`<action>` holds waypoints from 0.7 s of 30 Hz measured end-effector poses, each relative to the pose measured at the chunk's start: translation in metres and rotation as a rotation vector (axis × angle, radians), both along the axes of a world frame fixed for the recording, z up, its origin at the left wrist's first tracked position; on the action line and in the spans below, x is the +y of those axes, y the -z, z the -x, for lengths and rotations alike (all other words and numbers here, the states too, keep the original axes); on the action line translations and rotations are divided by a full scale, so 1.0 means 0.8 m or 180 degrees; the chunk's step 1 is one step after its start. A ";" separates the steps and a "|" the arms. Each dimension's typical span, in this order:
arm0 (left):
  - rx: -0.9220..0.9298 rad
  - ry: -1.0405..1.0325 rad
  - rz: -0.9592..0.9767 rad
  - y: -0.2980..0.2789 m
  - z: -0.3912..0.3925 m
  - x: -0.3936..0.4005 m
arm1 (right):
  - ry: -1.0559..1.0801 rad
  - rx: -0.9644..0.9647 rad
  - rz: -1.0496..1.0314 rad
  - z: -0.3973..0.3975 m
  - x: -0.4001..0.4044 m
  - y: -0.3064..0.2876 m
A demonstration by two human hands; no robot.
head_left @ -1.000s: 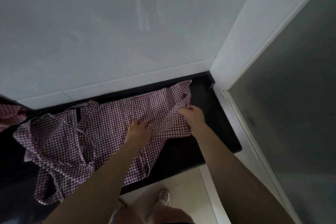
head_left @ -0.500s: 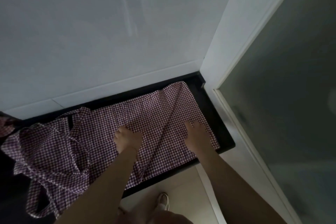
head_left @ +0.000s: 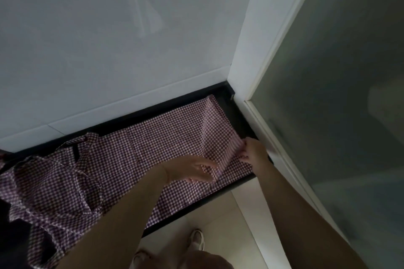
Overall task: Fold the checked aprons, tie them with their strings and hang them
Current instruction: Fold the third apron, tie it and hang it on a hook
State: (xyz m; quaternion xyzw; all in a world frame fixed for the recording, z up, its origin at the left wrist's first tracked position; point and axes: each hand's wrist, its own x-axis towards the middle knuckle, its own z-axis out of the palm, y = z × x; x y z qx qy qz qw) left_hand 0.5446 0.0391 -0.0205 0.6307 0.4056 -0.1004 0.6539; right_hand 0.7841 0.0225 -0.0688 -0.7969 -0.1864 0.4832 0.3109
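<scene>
With our right hand [head_left: 253, 152] pinching the apron [head_left: 166, 137] edge and our left hand [head_left: 192, 170] lying flat beside that grip, we should draw the fold across the tabletop [head_left: 238, 113], keeping edges aligned.

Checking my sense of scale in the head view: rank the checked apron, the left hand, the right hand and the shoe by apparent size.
1. checked apron, by far the largest.
2. left hand and right hand: look alike, so unranked.
3. shoe, smallest as seen, though it sits farther from the camera and is partly hidden.
</scene>
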 end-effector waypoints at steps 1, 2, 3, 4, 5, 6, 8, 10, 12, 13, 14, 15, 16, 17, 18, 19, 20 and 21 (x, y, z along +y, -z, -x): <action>0.0051 -0.0001 -0.0138 0.002 -0.005 -0.001 | 0.0255 0.0074 0.0048 -0.007 -0.003 0.000; 0.0176 -0.0264 -0.0434 0.007 -0.008 -0.002 | 0.0292 0.0083 0.0104 -0.014 -0.004 0.002; 0.0485 -0.0649 -0.0968 0.019 -0.010 -0.002 | 0.0199 0.0040 0.0179 -0.021 -0.005 0.005; 0.0936 -0.1038 -0.1545 0.035 -0.008 -0.003 | 0.0169 0.0019 0.0227 -0.024 -0.007 0.008; 0.1406 -0.1281 -0.1932 0.048 -0.005 -0.006 | 0.0160 0.0084 0.0321 -0.026 -0.009 0.011; 0.1799 -0.1301 -0.2019 0.060 0.000 -0.009 | 0.0153 0.0169 0.0418 -0.027 -0.012 0.013; 0.2185 -0.0949 -0.1790 0.078 0.011 -0.017 | -0.0185 0.0028 0.0556 -0.025 -0.014 0.012; 0.2342 -0.0586 -0.1779 0.090 0.018 -0.023 | -0.0601 -0.0404 0.0599 -0.024 -0.019 0.017; 0.2392 -0.0513 -0.1836 0.092 0.019 -0.023 | -0.1020 -0.0984 0.0710 -0.026 -0.026 0.016; 0.2384 -0.0509 -0.1835 0.092 0.020 -0.023 | -0.1212 -0.1284 0.0785 -0.026 -0.029 0.016; 0.2376 -0.0498 -0.1842 0.092 0.022 -0.023 | -0.1358 -0.1555 0.0845 -0.024 -0.032 0.017; 0.2372 -0.0462 -0.1874 0.092 0.024 -0.023 | -0.1388 -0.1761 0.0852 -0.022 -0.034 0.019; 0.2374 -0.0419 -0.1917 0.092 0.026 -0.024 | -0.1383 -0.1872 0.0830 -0.017 -0.036 0.018; 0.2377 -0.0387 -0.1952 0.092 0.028 -0.026 | -0.1315 -0.1871 0.0817 -0.012 -0.037 0.016; 0.2379 -0.0371 -0.1972 0.093 0.030 -0.026 | -0.1293 -0.1789 0.0841 -0.008 -0.035 0.016; 0.2386 -0.0343 -0.1976 0.093 0.030 -0.027 | -0.1259 -0.1621 0.0875 -0.003 -0.035 0.015; 0.2401 -0.0307 -0.1960 0.094 0.031 -0.028 | -0.1224 -0.1473 0.0900 0.001 -0.034 0.016; 0.2412 -0.0278 -0.1947 0.094 0.031 -0.027 | -0.1204 -0.1389 0.0905 0.005 -0.033 0.018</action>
